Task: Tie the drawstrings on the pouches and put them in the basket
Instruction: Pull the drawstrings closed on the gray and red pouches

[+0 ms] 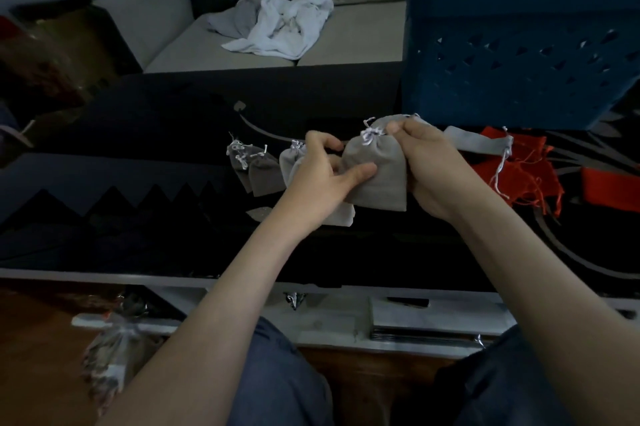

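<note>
Both hands hold one grey drawstring pouch [379, 171] above the dark table. My left hand [320, 179] grips its left side, thumb laid across the front. At the pouch's upper right, my right hand [427, 162] pinches the fabric near the cinched neck with its white string. Two dark grey tied pouches [258, 167] lie to the left, and a lighter grey one [291, 162] lies partly behind my left hand. Another grey pouch [479, 143] lies flat to the right, its string hanging loose. The blue basket [519, 54] stands at the back right.
Red pouches [519, 172] with loose threads lie right of my hands, under the grey one. The dark glass table [138, 235] has a white front edge. A sofa behind it carries crumpled white cloths [280, 23]. My knees show below.
</note>
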A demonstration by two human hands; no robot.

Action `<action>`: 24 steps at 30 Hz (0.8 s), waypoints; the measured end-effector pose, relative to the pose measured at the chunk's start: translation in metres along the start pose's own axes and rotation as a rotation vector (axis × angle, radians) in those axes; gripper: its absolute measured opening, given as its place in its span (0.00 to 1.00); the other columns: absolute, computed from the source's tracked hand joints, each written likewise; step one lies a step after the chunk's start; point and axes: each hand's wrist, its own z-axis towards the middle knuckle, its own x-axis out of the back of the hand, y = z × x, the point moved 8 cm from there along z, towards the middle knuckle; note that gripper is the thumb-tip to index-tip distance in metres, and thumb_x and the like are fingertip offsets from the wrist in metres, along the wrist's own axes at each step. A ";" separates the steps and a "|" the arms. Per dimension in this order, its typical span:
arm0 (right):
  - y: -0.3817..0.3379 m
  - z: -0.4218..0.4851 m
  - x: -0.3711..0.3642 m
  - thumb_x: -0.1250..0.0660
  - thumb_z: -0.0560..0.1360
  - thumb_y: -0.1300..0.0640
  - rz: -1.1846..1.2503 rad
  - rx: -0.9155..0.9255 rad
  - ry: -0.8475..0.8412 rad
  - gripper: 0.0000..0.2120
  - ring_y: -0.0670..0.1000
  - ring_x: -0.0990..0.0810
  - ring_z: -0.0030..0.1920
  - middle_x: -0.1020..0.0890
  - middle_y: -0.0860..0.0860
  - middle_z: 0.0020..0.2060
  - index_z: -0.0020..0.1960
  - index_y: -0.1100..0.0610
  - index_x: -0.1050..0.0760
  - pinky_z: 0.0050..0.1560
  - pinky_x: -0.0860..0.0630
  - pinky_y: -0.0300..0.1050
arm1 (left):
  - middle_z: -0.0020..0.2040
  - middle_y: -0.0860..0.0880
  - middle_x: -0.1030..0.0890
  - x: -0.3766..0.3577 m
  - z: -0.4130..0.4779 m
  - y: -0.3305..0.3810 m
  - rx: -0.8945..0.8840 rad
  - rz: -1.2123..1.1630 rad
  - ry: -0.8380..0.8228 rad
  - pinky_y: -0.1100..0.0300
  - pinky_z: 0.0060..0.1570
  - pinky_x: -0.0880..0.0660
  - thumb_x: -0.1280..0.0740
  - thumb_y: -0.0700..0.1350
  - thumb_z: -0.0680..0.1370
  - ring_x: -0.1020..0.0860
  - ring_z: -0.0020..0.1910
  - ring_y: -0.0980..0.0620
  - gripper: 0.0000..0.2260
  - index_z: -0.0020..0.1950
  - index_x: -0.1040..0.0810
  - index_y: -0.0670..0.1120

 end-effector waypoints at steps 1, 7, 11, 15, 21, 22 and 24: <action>0.003 0.001 -0.007 0.44 0.82 0.53 -0.015 -0.020 -0.044 0.12 0.53 0.20 0.46 0.19 0.57 0.45 0.52 0.61 0.27 0.50 0.22 0.48 | 0.48 0.44 0.19 0.005 -0.001 -0.004 0.034 0.039 0.019 0.61 0.44 0.25 0.29 0.49 0.74 0.20 0.47 0.51 0.18 0.56 0.32 0.45; 0.025 0.005 -0.023 0.31 0.75 0.58 -0.536 -0.002 -0.198 0.07 0.49 0.20 0.45 0.19 0.53 0.42 0.51 0.55 0.28 0.48 0.21 0.48 | 0.53 0.46 0.20 0.028 -0.002 -0.030 0.193 0.385 0.048 0.57 0.50 0.27 0.30 0.51 0.75 0.23 0.53 0.48 0.14 0.57 0.23 0.44; 0.039 0.013 -0.017 0.30 0.72 0.66 -0.639 0.013 -0.176 0.09 0.47 0.20 0.36 0.19 0.52 0.34 0.47 0.56 0.27 0.42 0.21 0.43 | 0.57 0.43 0.22 0.039 -0.001 -0.059 0.426 0.521 0.065 0.57 0.47 0.28 0.29 0.52 0.74 0.23 0.54 0.45 0.26 0.64 0.31 0.39; 0.052 0.018 -0.019 0.29 0.70 0.65 -0.805 0.055 -0.141 0.08 0.44 0.24 0.33 0.19 0.52 0.35 0.47 0.58 0.26 0.35 0.29 0.29 | 0.61 0.42 0.28 0.038 -0.002 -0.062 0.384 0.618 0.101 0.52 0.53 0.29 0.27 0.53 0.73 0.28 0.61 0.42 0.34 0.68 0.43 0.41; 0.047 0.020 -0.021 0.31 0.71 0.64 -0.900 0.149 -0.149 0.06 0.44 0.24 0.35 0.19 0.53 0.37 0.47 0.58 0.26 0.33 0.32 0.26 | 0.73 0.45 0.46 0.007 -0.005 -0.011 -0.065 0.847 0.124 0.48 0.67 0.45 0.30 0.45 0.72 0.44 0.71 0.45 0.39 0.75 0.52 0.46; 0.044 0.019 -0.020 0.32 0.72 0.64 -0.931 0.175 -0.145 0.06 0.43 0.24 0.35 0.20 0.52 0.37 0.47 0.58 0.26 0.33 0.32 0.26 | 0.73 0.46 0.45 0.002 -0.007 0.000 -0.149 0.827 0.151 0.48 0.67 0.45 0.31 0.43 0.71 0.43 0.71 0.46 0.39 0.75 0.50 0.46; 0.037 0.021 -0.015 0.34 0.73 0.62 -0.988 0.215 -0.102 0.06 0.44 0.26 0.37 0.22 0.50 0.38 0.50 0.57 0.26 0.35 0.33 0.26 | 0.72 0.47 0.41 -0.008 -0.010 0.017 -0.252 0.787 0.178 0.49 0.67 0.44 0.33 0.41 0.69 0.40 0.69 0.47 0.36 0.74 0.46 0.46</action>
